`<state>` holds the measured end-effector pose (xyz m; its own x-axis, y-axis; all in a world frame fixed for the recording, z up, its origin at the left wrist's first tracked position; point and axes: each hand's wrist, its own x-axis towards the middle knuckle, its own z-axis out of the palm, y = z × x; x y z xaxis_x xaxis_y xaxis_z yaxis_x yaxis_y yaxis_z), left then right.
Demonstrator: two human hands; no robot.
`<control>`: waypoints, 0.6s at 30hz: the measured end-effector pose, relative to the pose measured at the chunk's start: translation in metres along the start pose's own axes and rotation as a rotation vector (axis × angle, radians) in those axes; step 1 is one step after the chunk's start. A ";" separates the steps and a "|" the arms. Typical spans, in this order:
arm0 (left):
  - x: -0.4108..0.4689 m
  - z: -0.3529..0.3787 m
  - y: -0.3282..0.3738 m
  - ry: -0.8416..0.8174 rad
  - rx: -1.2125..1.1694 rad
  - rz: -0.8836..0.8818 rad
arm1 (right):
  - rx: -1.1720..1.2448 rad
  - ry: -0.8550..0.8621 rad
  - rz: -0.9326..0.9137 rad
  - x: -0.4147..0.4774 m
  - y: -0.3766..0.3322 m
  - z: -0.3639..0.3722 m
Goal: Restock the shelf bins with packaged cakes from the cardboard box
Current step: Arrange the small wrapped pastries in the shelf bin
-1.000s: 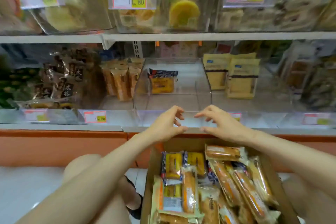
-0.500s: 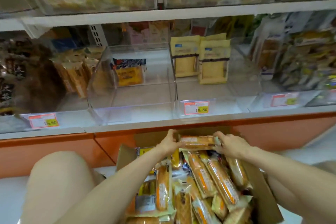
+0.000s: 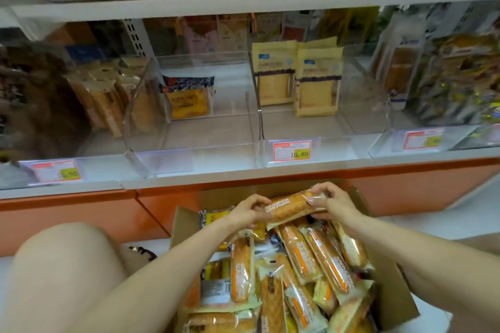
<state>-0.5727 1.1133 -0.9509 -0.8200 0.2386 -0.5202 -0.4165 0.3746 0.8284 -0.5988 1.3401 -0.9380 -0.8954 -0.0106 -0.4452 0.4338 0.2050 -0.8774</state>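
A long packaged cake in clear wrap is held just above the far end of the cardboard box. My left hand grips its left end and my right hand pinches its right end. The box holds several more long cakes and some yellow square packs. On the shelf above stands a clear acrylic bin, holding only one yellow and blue pack at its back.
The bin to the right holds two pale yellow pouches and a 10.80 price tag. Bins at the left and far right are stocked. An orange base panel runs under the shelf. My knee is at lower left.
My hands dropped from the bin's front edge into the box, took hold of a long cake at both ends and lifted it slightly. The view tilted down and shifted.
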 end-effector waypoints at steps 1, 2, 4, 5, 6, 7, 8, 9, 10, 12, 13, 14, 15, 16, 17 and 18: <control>-0.004 0.000 -0.002 -0.010 -0.011 0.000 | 0.051 -0.012 0.006 -0.002 -0.002 0.002; -0.009 -0.001 -0.003 -0.018 -0.020 0.006 | 0.080 -0.014 0.014 -0.004 -0.004 0.003; -0.016 -0.003 -0.006 -0.058 -0.015 0.012 | 0.077 0.006 0.029 -0.007 -0.006 0.005; -0.019 -0.006 -0.010 -0.071 -0.011 0.007 | 0.063 0.021 0.032 -0.007 -0.005 0.005; -0.021 -0.007 -0.016 -0.064 -0.009 -0.003 | 0.047 0.029 0.033 -0.009 -0.006 0.005; -0.023 -0.009 -0.022 -0.030 -0.004 -0.013 | 0.028 0.031 0.029 -0.011 -0.008 0.005; -0.025 -0.010 -0.030 0.040 0.022 -0.028 | 0.009 0.027 0.015 -0.013 -0.011 0.005; -0.026 -0.011 -0.038 0.138 0.081 -0.062 | -0.012 0.020 -0.004 -0.016 -0.014 0.005; -0.026 -0.012 -0.045 0.225 0.154 -0.108 | -0.032 0.015 -0.021 -0.017 -0.017 0.004; -0.028 -0.007 -0.058 0.272 0.277 -0.215 | -0.059 0.000 -0.046 -0.020 -0.021 0.003; -0.029 -0.002 -0.063 0.243 0.302 -0.256 | -0.064 -0.006 -0.053 -0.022 -0.021 0.002; -0.029 0.003 -0.067 0.200 0.282 -0.275 | -0.072 -0.008 -0.057 -0.023 -0.022 0.002; -0.028 0.008 -0.070 0.160 0.230 -0.269 | -0.083 -0.010 -0.058 -0.023 -0.021 0.001; -0.027 0.012 -0.072 0.125 0.175 -0.257 | -0.093 -0.012 -0.056 -0.024 -0.020 0.000; -0.027 0.014 -0.073 0.095 0.162 -0.245 | -0.105 -0.020 -0.052 -0.024 -0.020 0.000; -0.027 0.014 -0.073 0.081 0.180 -0.235 | -0.120 -0.033 -0.046 -0.025 -0.020 0.000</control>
<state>-0.5145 1.0924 -1.0000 -0.7414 0.0570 -0.6686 -0.5280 0.5653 0.6337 -0.5853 1.3367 -0.9094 -0.9092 -0.0547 -0.4127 0.3757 0.3191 -0.8701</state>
